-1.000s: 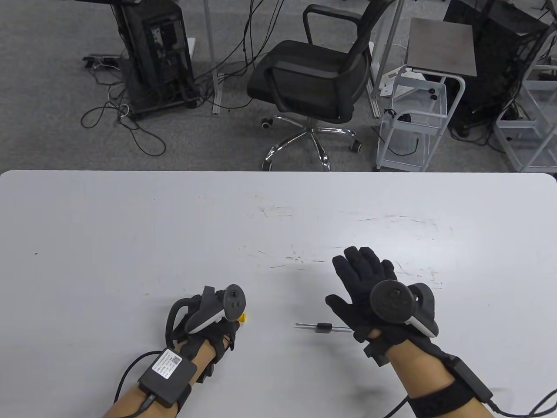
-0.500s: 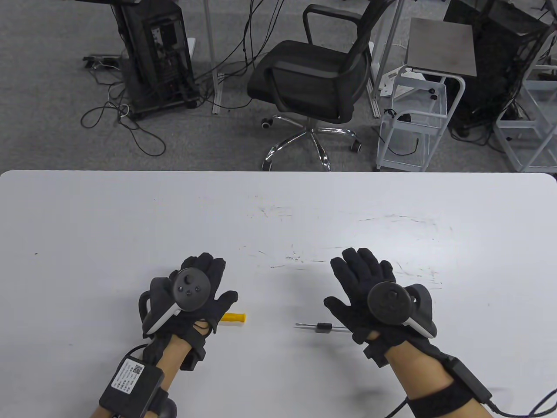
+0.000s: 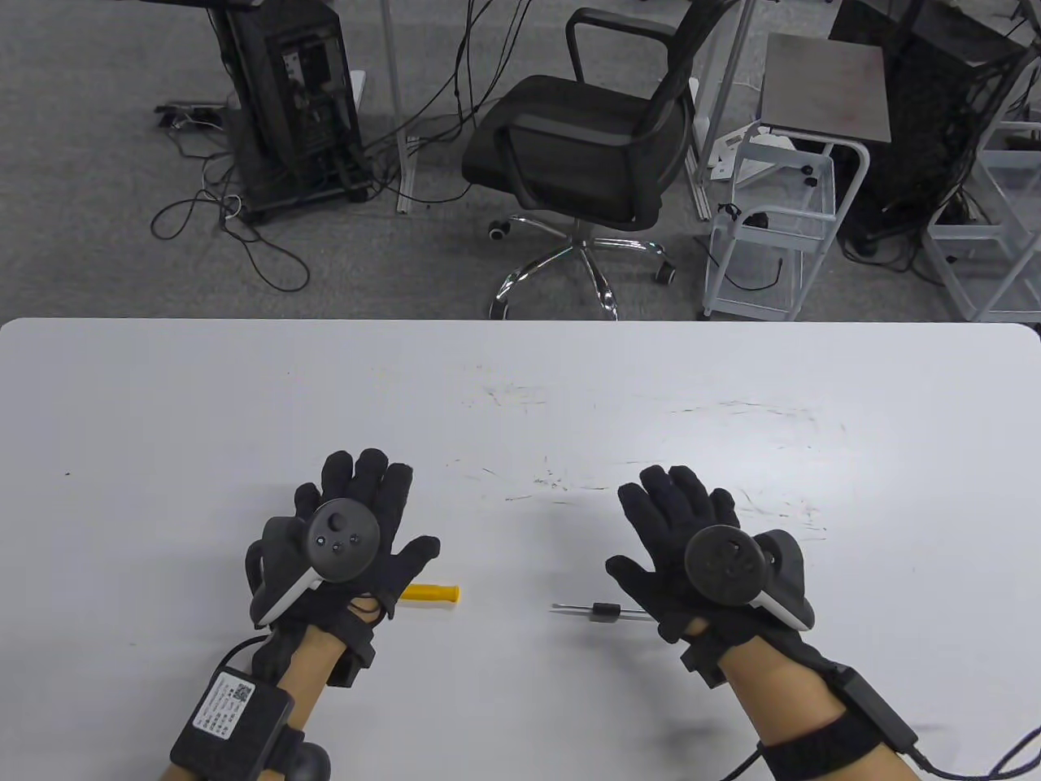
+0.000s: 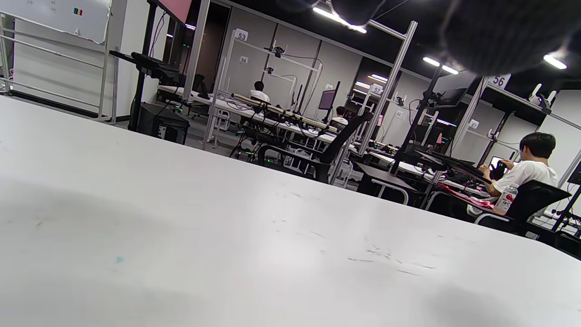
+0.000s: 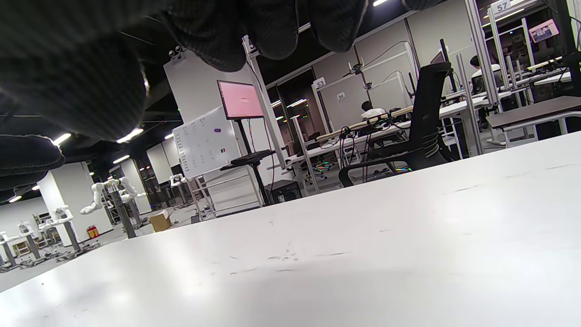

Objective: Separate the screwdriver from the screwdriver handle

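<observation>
The yellow screwdriver handle (image 3: 433, 593) lies on the white table (image 3: 520, 390), its left end hidden under my left hand (image 3: 358, 521). The thin metal shaft with a black collar (image 3: 603, 612) lies apart from it, to the right, its right end hidden under my right hand (image 3: 683, 537). Both hands lie flat, palm down, fingers spread, holding nothing. In the wrist views only the table and the glove fingers at the top edge show: left fingers (image 4: 499, 32), right fingers (image 5: 204, 27).
A black office chair (image 3: 585, 154) stands beyond the table's far edge, a white cart (image 3: 773, 220) to its right. The table surface carries faint scratch marks (image 3: 561, 484) between the hands.
My left hand let go of the yellow handle, turned palm down and moved left and forward with fingers spread. The handle now lies on the table. My right hand barely moved.
</observation>
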Action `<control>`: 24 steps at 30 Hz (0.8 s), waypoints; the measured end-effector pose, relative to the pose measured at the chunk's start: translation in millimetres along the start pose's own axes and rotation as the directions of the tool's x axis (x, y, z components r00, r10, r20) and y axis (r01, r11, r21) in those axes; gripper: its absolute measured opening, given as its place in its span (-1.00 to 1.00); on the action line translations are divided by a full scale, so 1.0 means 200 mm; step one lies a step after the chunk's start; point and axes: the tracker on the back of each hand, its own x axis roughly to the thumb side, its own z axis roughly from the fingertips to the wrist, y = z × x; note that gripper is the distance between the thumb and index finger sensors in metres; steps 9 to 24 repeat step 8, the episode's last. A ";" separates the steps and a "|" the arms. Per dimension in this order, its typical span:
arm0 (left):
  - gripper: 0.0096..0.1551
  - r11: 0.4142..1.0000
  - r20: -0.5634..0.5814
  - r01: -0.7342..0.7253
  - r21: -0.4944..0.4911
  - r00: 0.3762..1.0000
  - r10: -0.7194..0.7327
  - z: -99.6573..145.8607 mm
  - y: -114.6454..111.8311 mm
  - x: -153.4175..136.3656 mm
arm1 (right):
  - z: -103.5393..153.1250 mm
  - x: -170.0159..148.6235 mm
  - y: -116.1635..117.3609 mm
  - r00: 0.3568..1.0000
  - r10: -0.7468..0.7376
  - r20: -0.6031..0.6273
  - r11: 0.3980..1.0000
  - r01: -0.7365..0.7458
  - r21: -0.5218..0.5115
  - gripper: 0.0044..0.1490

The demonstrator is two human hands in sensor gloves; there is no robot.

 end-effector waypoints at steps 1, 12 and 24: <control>0.06 1.000 0.001 0.001 -0.002 1.000 -0.001 0.00 0.00 0.00 | 0.00 0.00 0.00 1.000 0.001 0.000 1.000 -0.001 0.001 0.06; 0.06 1.000 0.002 0.001 -0.002 1.000 -0.001 0.00 0.00 0.00 | 0.00 0.01 0.01 1.000 0.009 0.003 1.000 -0.009 0.009 0.06; 0.06 1.000 0.002 0.001 -0.002 1.000 -0.001 0.00 0.00 0.00 | 0.00 0.01 0.01 1.000 0.009 0.003 1.000 -0.009 0.009 0.06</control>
